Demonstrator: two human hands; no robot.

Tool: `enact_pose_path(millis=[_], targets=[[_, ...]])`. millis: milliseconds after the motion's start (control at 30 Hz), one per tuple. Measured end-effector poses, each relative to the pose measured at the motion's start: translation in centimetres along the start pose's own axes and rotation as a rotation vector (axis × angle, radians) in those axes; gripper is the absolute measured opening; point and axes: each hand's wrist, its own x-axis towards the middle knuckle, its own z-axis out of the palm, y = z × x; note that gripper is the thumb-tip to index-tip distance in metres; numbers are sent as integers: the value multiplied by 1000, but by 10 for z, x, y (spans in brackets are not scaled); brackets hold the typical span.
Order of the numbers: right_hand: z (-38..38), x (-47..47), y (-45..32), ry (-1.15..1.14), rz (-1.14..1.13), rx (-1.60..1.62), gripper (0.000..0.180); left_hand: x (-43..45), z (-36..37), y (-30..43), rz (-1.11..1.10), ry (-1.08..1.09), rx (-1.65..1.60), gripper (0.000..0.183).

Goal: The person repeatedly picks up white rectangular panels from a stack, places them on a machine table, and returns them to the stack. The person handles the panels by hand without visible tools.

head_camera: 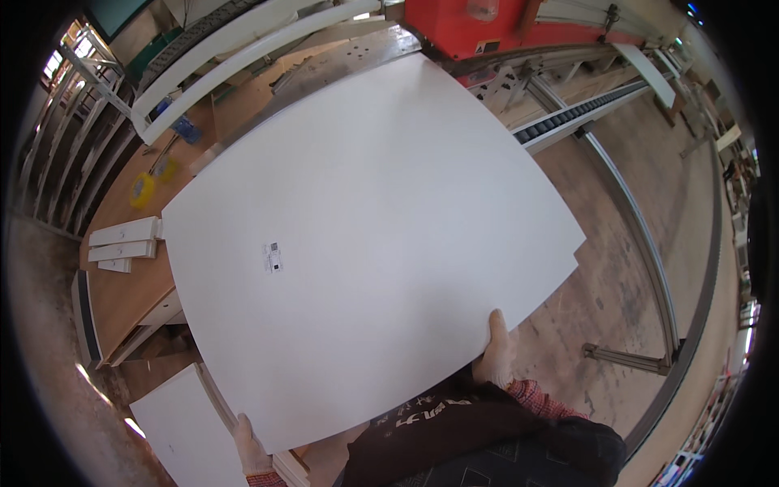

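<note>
A large white panel (389,231) with a printed label (272,257) left of its middle fills the centre of the view. My left hand (249,447), in a pale work glove, grips its near left corner with the thumb on top. Gloved as well, my right hand (500,353) holds the near edge towards the right, thumb on the upper face and fingers hidden below. The far end of the panel lies by a metal machine table (359,52). A small notch shows in the panel's right corner.
A wooden-topped table (131,298) at the left bears narrow white strips (125,234) and a yellow tape roll (142,190). More white panels (173,426) are stacked at the lower left. A red machine (462,27) stands ahead; a roller rail (578,115) and metal frame (639,231) are at the right.
</note>
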Motion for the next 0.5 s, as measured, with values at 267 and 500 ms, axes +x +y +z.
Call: enact_pose_path(millis=[267,500], targets=[[-9,29,-22,43,-18,23,45,-11,33,-12,-16,21,13,58],[-24,93,-56,51,-88,74,44,-23,123,-26,14,84,68,63]])
